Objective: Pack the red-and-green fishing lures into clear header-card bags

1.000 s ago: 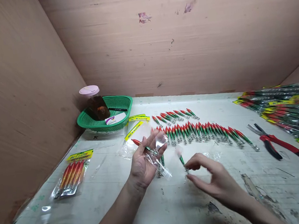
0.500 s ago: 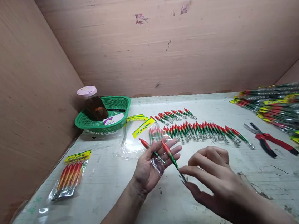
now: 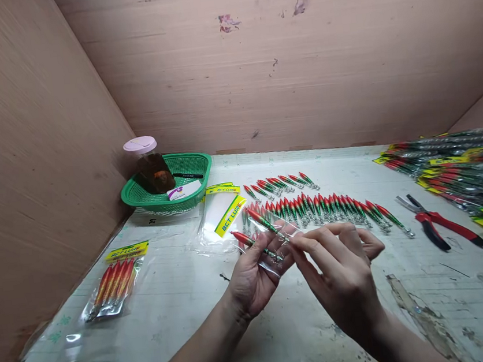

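The right squid jig is a thin red and green one that sits just in front of the left hand and up and to the left of the right hand. It leans on a slant. Its red nose points away from the person and to the left, and its hook end points back to the right hand. The right hand is the nearer one to that hook end, and the tips of its thumb and first finger pinch it tight, with the other fingers curled loosely. The left squid jig lies beside it, almost the same way round, with its nose to the left. The left hand is turned palm up, with its thumb pressed down over this jig and its fingers partly spread under it. A clear plastic bag is in the left hand too, and a yellow label tilts up by the two noses. The plastic is so shiny that I cannot tell how much of each jig is inside it. Both arms come in low from the person's side, and the hands meet close together above the bench. A long row of squid jigs lies just past them.
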Tool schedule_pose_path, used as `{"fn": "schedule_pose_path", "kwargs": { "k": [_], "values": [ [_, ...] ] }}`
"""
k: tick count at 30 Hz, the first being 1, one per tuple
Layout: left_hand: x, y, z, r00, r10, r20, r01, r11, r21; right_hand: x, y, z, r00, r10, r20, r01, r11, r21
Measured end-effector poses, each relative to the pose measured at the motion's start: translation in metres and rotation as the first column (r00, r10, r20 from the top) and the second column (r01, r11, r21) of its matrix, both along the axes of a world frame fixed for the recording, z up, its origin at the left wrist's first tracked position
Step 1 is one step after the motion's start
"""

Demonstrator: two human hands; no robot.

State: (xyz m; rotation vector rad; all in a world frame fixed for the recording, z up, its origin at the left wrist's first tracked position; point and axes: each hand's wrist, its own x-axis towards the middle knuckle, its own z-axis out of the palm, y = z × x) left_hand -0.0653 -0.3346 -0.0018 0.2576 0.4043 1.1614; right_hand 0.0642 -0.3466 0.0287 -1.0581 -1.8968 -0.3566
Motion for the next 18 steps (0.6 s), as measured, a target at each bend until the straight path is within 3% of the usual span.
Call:
{"fn": "schedule_pose_path", "kwargs": {
  "k": [3, 6, 9, 11, 14, 15, 18],
  "values": [
    [-0.002, 0.001, -0.001, 0.999, 0.032, 0.002, -0.032, 0.997, 0.063, 0.003, 0.003, 0.003, 0.996, 0.087, -0.037, -0.086, 0.996, 0.009],
    [-0.009, 0.004, 0.004, 0.998, 0.07, -0.006, -0.068, 0.991, 0.116, 0.015, 0.009, 0.003, 0.984, 0.074, -0.164, -0.078, 0.997, -0.02],
    [-0.02, 0.009, 0.012, 0.991, 0.136, 0.005, -0.136, 0.984, 0.117, 0.024, 0.02, -0.012, 0.976, 0.055, -0.209, -0.082, 0.989, -0.123],
    [-0.026, 0.012, 0.015, 0.982, 0.187, 0.007, -0.187, 0.979, 0.087, 0.021, 0.028, -0.03, 0.977, 0.18, -0.117, -0.209, 0.919, -0.335],
    [-0.032, 0.017, 0.016, 0.971, 0.238, 0.004, -0.238, 0.971, 0.03, 0.006, 0.033, -0.06, 0.916, 0.402, 0.0, -0.322, 0.732, -0.601],
    [-0.032, 0.018, 0.016, 0.969, 0.247, 0.006, -0.247, 0.969, 0.017, 0.0, 0.033, -0.068, 0.901, 0.432, 0.02, -0.326, 0.707, -0.628],
    [-0.032, 0.019, 0.014, 0.967, 0.255, 0.013, -0.255, 0.967, -0.002, -0.008, 0.03, -0.079, 0.899, 0.436, 0.052, -0.304, 0.704, -0.642]
  ]
}}
